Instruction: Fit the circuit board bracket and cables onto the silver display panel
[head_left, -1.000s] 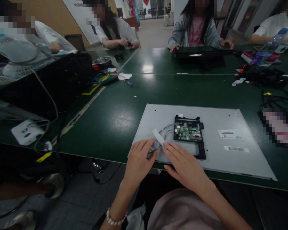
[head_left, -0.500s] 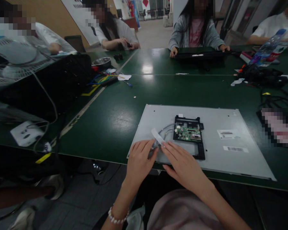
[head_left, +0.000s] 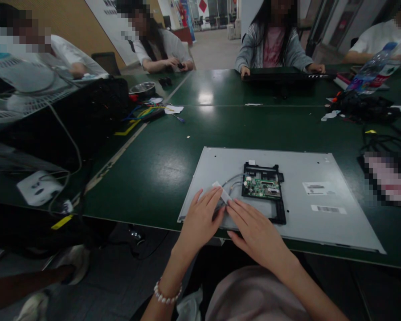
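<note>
A flat grey display panel [head_left: 297, 169] lies back side up near the table's front edge. On it sits a black plastic frame [head_left: 280, 209] holding a green circuit board [head_left: 259, 187]. Grey cables [head_left: 232, 179] run from the board toward my hands. A short strip of white tape [head_left: 224, 195] lies slanted across them. My left hand [head_left: 202, 218] rests on the strip's left side, fingers stretched out and thumb apart. With its fingers extended, my right hand [head_left: 254, 223] touches the strip's lower end. What lies under my palms is hidden.
Across the green table [head_left: 153, 165], a person holds a dark flat panel [head_left: 280, 76]. At left stand a black box [head_left: 96, 107] and a white device [head_left: 38, 188]. Plastic bottles [head_left: 370, 71], black cables [head_left: 364, 104] and a phone-like item [head_left: 387, 174] are at right.
My left hand has moved slightly right and forward, its fingers now lying over the tape strip and covering more of it. My right hand has barely moved.
</note>
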`<state>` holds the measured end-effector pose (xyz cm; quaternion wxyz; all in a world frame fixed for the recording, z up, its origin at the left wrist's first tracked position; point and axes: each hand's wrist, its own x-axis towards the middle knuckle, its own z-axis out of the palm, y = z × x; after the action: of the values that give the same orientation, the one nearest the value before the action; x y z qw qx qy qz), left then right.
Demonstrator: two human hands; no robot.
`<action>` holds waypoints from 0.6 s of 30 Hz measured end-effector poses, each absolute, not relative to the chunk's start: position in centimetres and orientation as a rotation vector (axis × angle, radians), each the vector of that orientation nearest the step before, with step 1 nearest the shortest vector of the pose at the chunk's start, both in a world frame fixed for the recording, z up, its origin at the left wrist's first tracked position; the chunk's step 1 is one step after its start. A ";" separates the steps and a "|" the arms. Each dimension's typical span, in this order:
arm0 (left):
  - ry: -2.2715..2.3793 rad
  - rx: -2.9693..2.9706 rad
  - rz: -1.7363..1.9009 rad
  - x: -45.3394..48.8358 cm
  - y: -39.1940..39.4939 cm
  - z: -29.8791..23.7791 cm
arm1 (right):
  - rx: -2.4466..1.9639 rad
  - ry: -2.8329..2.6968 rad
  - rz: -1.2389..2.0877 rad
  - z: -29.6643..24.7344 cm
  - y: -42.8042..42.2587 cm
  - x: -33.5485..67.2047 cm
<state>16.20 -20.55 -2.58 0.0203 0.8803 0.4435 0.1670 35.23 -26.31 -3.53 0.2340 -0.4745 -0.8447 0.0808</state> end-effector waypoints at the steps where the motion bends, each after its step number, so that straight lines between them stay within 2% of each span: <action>1: 1.385 2.706 0.514 16.2 -20.6 -2.6 | -1.301 -2.321 0.224 -3.5 -26.4 35.2; 13: 1.734 2.528 0.619 19.2 -20.9 -1.9 | -1.347 -2.299 0.149 -3.1 -27.5 34.8; 18: 1.742 2.522 0.589 19.9 -20.5 -1.9 | -1.341 -2.305 0.238 -2.4 -28.2 36.2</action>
<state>19.89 -20.49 -1.87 0.0102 0.8080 0.5580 0.1888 36.22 -28.19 -2.45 0.2299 -0.4874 -0.8379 0.0866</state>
